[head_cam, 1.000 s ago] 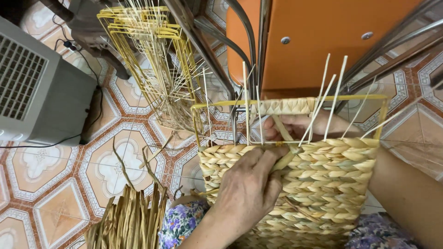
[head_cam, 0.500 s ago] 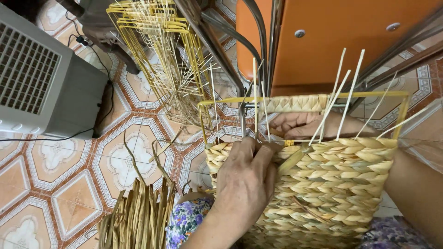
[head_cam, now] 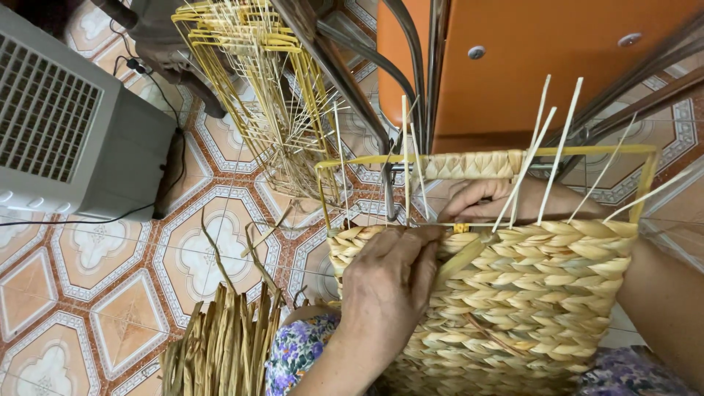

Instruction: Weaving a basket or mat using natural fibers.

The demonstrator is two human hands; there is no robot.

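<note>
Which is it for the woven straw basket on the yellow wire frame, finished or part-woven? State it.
Part-woven. The woven straw basket has bare pale upright stakes above its braided rows, and the yellow wire frame at the top is mostly uncovered.

no pkgs, no labels, signs, screens

We note even, bright indoor light; soft shadows on the tiled floor (head_cam: 110, 264); sharp focus; slight wide-angle bending at edges.
</note>
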